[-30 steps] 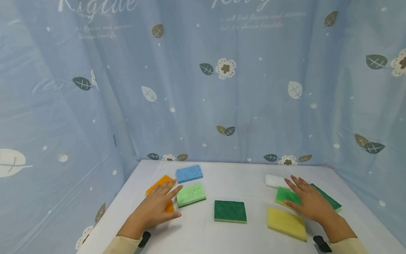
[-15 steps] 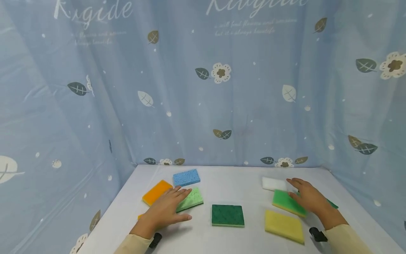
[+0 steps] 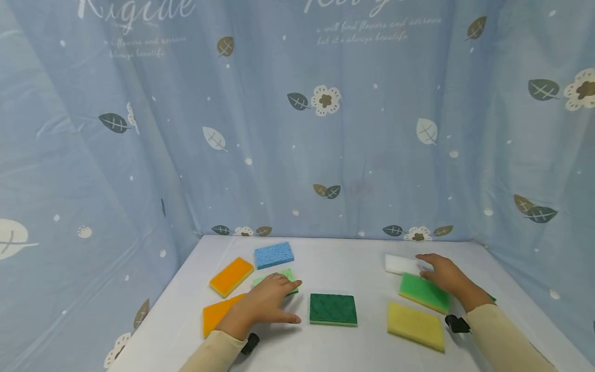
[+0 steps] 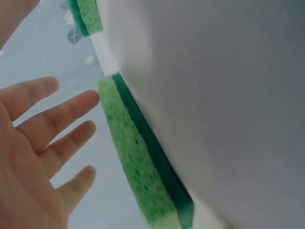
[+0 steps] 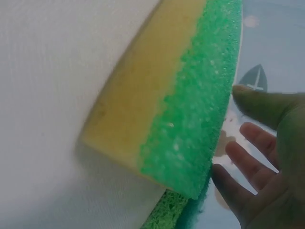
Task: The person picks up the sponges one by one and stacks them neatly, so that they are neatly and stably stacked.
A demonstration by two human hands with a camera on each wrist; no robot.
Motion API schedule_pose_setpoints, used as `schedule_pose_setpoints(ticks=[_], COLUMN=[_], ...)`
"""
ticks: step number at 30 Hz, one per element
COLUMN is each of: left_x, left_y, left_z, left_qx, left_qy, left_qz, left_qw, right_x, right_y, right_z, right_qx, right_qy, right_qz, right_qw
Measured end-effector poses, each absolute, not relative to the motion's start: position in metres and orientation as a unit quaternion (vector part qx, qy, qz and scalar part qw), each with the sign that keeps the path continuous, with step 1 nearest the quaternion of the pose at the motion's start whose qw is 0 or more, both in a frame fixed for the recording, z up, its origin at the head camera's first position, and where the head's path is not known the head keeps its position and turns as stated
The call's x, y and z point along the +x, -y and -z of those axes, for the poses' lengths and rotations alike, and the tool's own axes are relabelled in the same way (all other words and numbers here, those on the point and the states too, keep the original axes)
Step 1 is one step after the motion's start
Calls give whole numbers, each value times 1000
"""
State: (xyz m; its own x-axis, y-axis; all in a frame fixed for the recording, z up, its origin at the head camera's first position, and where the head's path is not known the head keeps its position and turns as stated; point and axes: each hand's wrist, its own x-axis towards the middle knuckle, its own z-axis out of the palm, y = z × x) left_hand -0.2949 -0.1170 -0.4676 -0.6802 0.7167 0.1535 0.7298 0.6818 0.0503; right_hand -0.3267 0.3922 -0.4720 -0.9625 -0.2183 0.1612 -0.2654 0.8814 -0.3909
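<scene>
- We are hovering our left hand, empty with fingers spread, over the light green sponge, which is lying inward from the worktop's left edge.
- We are keeping our right hand empty, thumb and fingers apart, beside the bright green sponge towards the right edge.
- Both sponges are looking light, soft and unslippery; we are favouring a pinch across opposite sides.
- Blue curtain is hanging beyond the white worktop's back edge.

In the head view, left fingers partly hide a light-green sponge, lower centre; behind the right wrist, a dark-green sponge shows one corner.
</scene>
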Motion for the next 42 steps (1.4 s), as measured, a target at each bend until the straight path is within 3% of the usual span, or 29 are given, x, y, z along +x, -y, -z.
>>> schedule_pose_setpoints(ticks=[10, 17, 27, 42], left_x=[-292, -288, -290, -293], left_y=[98, 85, 73, 69], left_z=[466, 470, 482, 510], left_qx=[-414, -418, -343, -271], left_qy=[907, 902, 898, 866], left_qz=[65, 100, 263, 416], left_qw=[44, 24, -84, -68], right_x=[-340, -341, -351, -356], right_y=[-382, -379, -385, -388], right_z=[480, 470, 472, 475], right_qx=[131, 108, 96, 76], right_qy=[965, 971, 967, 965], right_qz=[-215, -211, -234, -251], right_qw=[76, 20, -16, -22])
